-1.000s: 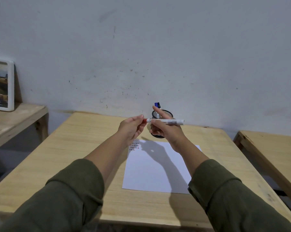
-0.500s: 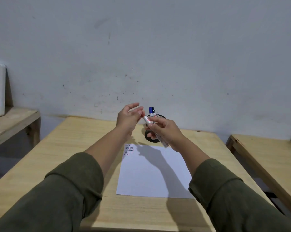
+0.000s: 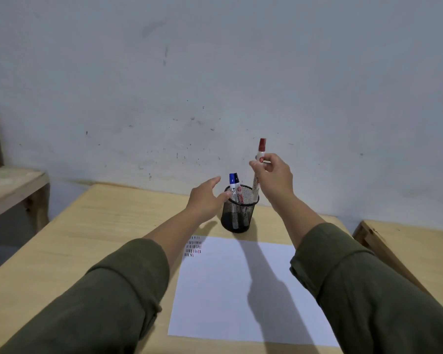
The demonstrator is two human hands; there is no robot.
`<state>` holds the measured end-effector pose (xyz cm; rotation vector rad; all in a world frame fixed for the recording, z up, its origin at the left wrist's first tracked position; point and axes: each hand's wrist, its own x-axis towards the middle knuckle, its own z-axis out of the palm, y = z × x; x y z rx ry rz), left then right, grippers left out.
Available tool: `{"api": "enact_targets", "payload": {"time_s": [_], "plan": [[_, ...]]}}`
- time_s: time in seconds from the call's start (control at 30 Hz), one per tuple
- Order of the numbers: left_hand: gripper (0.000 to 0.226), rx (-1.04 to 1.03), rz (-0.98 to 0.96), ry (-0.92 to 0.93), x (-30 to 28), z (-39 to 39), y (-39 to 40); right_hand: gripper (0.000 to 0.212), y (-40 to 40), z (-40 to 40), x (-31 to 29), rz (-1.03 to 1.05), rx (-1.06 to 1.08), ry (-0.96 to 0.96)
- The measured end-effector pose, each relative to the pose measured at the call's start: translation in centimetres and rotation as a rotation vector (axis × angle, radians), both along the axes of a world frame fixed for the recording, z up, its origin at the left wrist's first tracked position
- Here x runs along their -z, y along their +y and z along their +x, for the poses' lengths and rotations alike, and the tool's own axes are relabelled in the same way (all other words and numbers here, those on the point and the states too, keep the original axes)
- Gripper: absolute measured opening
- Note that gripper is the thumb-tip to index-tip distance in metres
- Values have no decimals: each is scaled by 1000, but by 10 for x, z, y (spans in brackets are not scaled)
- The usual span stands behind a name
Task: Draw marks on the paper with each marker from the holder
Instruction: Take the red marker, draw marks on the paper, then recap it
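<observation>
My right hand (image 3: 274,178) pinches the red marker (image 3: 259,164) upright, cap above the fingers, lower end at the holder (image 3: 237,213) rim. My left hand (image 3: 205,198) hangs spread just beside the holder. Paper (image 3: 241,290) lies nearer me. Lowering it askew could catch the rim and tip the holder

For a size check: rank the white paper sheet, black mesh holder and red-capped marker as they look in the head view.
1. White paper sheet, nearest too.
2. Black mesh holder.
3. Red-capped marker, longer but thinner; unsure.
</observation>
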<state>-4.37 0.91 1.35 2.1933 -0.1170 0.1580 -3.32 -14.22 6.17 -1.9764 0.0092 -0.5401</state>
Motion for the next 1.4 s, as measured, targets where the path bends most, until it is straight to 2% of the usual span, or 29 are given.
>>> {"api": "enact_targets", "payload": {"time_s": [0.23,0.4,0.7,1.0,1.2,1.4], "plan": [[77,119,84,116,7,22,-13,21,0,28,21,-58,53,17],[76,150,140,125,15,27,-13,22,3,40,49,-134,102,142],[71,145,117,133,19,27,-15,15,5,49,65,-169,172,321],[70,136,68,135,25,30,-16,26,4,55,67,-122,115,288],[70,143,55,123,24,29,-17,27,1,57,63,-262,171,279],[73,135,48,133,28,33,-17,30,-2,62,62,-393,169,373]]}}
